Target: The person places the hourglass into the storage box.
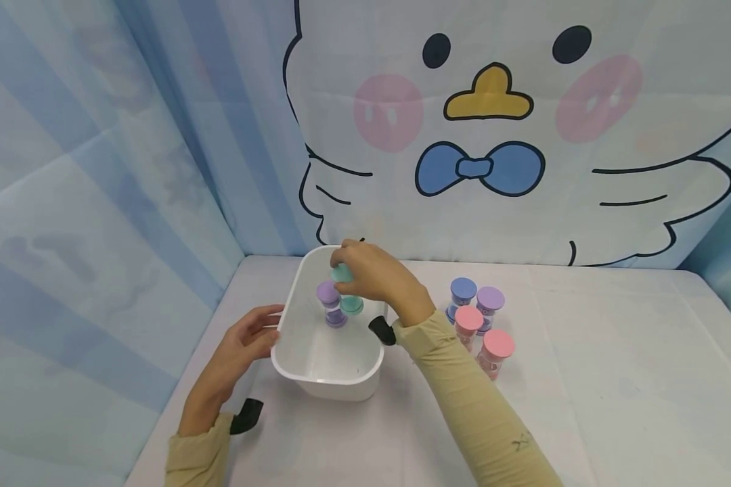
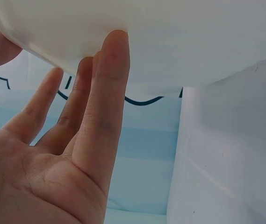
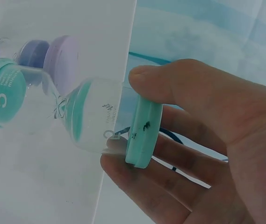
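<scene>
My right hand is inside the white plastic bin, holding a mint-green sand timer by its upper cap between thumb and fingers. The timer's lower cap, marked 5, shows at the other end of its clear glass in the right wrist view. Beside it in the bin stands a purple sand timer. My left hand is at the bin's left side. In the left wrist view its extended fingers touch the outer wall just under the rim.
Right of the bin, a group of sand timers stands on the white table: a blue one, a purple one and two pink ones, the nearer pink timer in front. A printed cloth hangs behind the table.
</scene>
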A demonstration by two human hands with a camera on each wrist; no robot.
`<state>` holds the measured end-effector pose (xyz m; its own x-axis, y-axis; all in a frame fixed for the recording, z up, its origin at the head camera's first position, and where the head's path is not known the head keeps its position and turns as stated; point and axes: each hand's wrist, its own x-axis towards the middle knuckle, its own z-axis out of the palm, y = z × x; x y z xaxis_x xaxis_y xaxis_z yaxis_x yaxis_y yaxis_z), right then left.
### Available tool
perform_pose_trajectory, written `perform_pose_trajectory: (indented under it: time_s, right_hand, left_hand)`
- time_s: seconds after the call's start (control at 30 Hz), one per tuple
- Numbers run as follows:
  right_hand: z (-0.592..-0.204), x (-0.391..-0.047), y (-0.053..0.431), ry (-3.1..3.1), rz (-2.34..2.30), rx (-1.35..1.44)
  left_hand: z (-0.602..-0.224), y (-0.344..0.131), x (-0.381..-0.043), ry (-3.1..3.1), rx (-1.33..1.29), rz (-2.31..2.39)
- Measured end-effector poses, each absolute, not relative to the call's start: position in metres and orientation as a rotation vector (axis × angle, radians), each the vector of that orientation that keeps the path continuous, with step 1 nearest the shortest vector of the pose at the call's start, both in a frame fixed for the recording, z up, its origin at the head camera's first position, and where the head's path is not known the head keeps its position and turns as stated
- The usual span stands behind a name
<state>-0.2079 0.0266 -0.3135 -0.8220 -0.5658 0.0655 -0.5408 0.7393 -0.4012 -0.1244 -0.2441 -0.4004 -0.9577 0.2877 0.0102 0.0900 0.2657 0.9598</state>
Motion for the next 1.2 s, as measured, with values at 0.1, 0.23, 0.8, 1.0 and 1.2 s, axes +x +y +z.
perform_pose_trajectory:
  time_s: [0.1, 0.23, 0.8, 1.0, 1.2]
  right_hand:
    - [-0.313, -0.21, 0.026, 2.869, -0.624, -0.916]
    - [-0.314, -0.212, 0.024, 2.855, -0.619, -0.917]
    - [-0.318, -0.221, 0.017, 2.8, -0.569, -0.86]
    - [-0.318, -0.223, 0.016, 2.784, -0.558, -0.819]
    - [-0.32, -0.224, 0.015, 2.766, -0.533, -0.788]
  left_hand:
    - [-0.4, -0.244, -0.124, 2.363, 0.353, 1.772]
    - [-0.4, -0.245, -0.124, 2.367, 0.35, 1.765]
    - [-0.399, -0.244, -0.123, 2.364, 0.345, 1.766]
    - [-0.399, -0.243, -0.123, 2.365, 0.351, 1.765]
    - [-0.4, -0.244, -0.124, 2.359, 0.345, 1.774]
